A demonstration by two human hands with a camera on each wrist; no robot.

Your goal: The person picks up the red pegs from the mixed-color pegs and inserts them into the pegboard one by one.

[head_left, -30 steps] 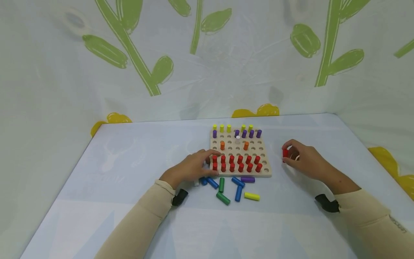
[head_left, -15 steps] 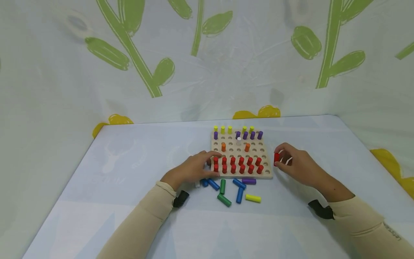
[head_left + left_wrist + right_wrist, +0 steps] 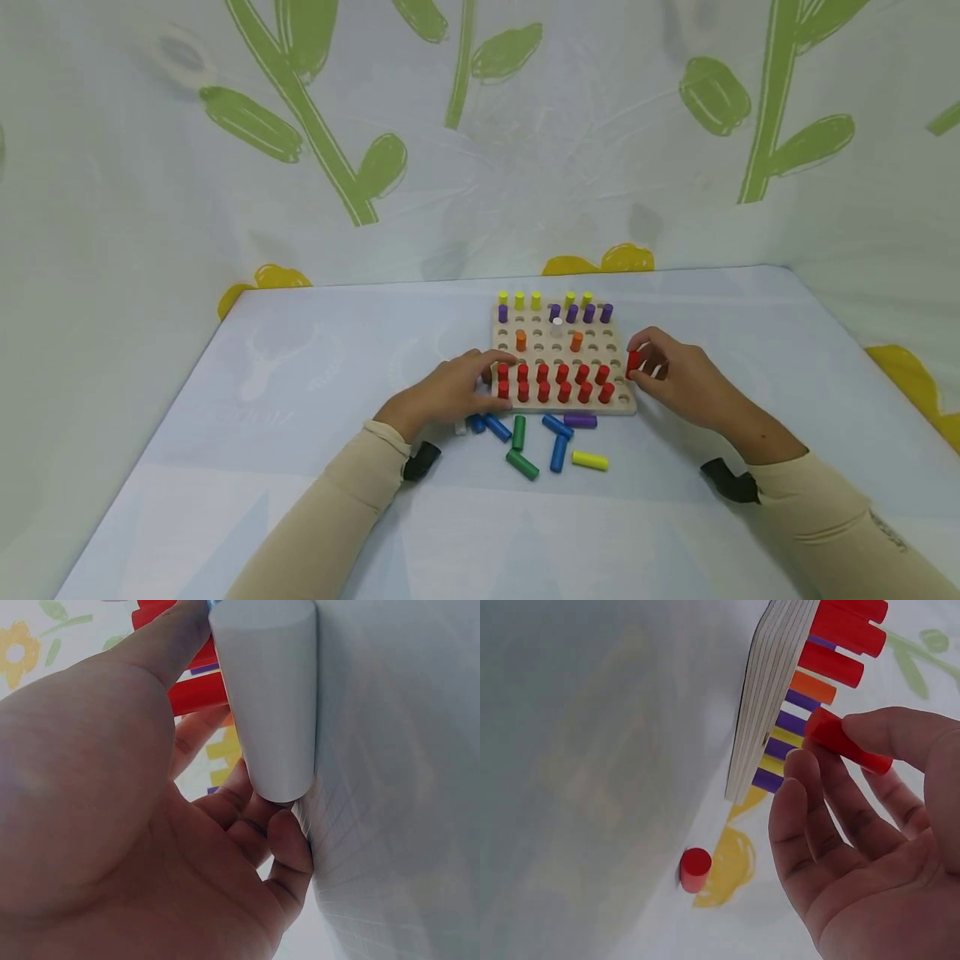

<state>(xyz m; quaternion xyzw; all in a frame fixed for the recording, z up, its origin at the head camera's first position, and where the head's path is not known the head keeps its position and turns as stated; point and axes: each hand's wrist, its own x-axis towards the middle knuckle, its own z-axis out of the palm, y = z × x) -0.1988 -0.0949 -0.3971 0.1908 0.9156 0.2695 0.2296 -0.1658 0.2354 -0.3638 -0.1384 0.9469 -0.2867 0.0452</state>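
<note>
A wooden pegboard (image 3: 543, 348) bears upright pegs: two rows of red pegs at the near side, with orange, white, purple and yellow ones behind. My left hand (image 3: 448, 387) holds the board's near left corner, thumb at the front edge and index finger over the top. In the left wrist view a loose white peg (image 3: 270, 705) lies right beside its palm. My right hand (image 3: 678, 373) pinches a red peg (image 3: 847, 741) between thumb and fingers, upright at the board's right edge. The red rows have holes without pegs at their right end.
Loose blue, green (image 3: 522, 465), purple (image 3: 581, 422) and yellow (image 3: 590, 460) pegs lie on the white table (image 3: 360, 517) before the board. Another red peg (image 3: 695, 870) stands on the table, seen in the right wrist view. A leaf-patterned curtain (image 3: 480, 192) rises behind.
My right hand has moved left with the red peg, from well right of the board to its right edge. The left hand has stayed at the board's corner.
</note>
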